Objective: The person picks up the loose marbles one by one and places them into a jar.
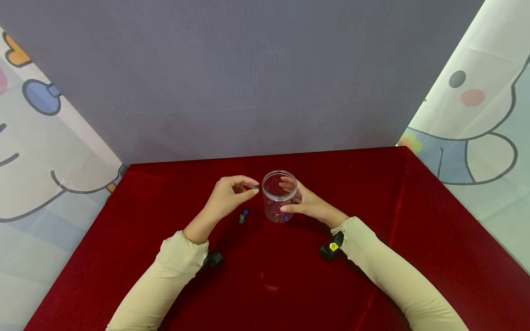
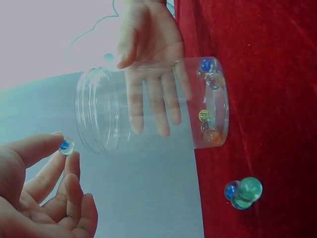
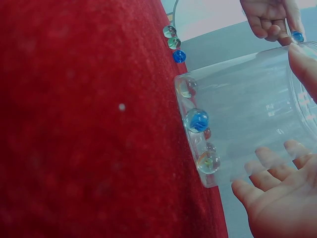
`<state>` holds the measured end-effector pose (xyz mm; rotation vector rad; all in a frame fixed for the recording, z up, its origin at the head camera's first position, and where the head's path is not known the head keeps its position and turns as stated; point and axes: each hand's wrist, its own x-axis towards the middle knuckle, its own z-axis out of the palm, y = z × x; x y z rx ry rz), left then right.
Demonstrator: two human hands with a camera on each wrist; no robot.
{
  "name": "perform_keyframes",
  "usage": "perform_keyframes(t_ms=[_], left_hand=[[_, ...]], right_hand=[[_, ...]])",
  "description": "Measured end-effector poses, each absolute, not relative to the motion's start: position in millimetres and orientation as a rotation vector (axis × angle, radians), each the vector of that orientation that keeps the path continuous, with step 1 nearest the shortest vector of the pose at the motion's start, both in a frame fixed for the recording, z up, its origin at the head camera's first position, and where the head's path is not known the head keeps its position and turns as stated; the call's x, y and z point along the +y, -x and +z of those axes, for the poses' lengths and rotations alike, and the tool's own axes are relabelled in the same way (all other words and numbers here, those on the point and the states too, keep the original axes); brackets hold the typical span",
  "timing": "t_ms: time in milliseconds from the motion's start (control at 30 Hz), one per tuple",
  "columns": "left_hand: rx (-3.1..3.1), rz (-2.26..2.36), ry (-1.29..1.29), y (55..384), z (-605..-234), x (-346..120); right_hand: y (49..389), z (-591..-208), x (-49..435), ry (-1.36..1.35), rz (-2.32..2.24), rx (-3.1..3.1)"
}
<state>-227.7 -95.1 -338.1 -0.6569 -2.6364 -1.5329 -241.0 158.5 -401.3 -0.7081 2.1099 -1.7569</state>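
A clear plastic jar [image 1: 272, 208] stands upright and lidless on the red cloth. My right hand [image 1: 311, 204] holds its side, the thumb in front and the fingers spread behind. Between thumb and fingertip, my left hand [image 1: 223, 197] pinches a clear marble with a blue swirl [image 2: 67, 146], just left of the jar's rim and apart from it. Several marbles lie on the jar's bottom, among them a blue one [image 3: 198, 120] and an orange one [image 2: 212, 136]. Left of the jar, a blue marble [image 1: 246, 212] and two greenish marbles [image 1: 242, 219] sit close together on the cloth.
The red cloth [image 1: 265, 266] covers the table up to a grey back wall [image 1: 256, 82]. Cartoon-printed curtains [image 1: 476, 115] hang at both sides. Dark wrist cameras [image 1: 327, 252] protrude below both wrists.
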Motion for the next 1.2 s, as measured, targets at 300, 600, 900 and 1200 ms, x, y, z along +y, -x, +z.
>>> perform_keyframes(t_ms=[300, 600, 900, 1200], left_hand=[[-2.570, -1.588, 0.683, 231, -334, -88], [-2.550, -1.650, 0.672, 234, -332, -80], [-2.519, -1.665, 0.680, 233, -336, -77], [-2.521, -1.691, 0.684, 232, -341, -71]], right_hand=[[241, -402, 159, 0.700, -1.760, 2.097], [241, -401, 158, 0.672, -1.746, 2.111], [241, -401, 159, 0.679, -1.744, 2.101], [241, -401, 161, 0.699, -1.742, 2.095]])
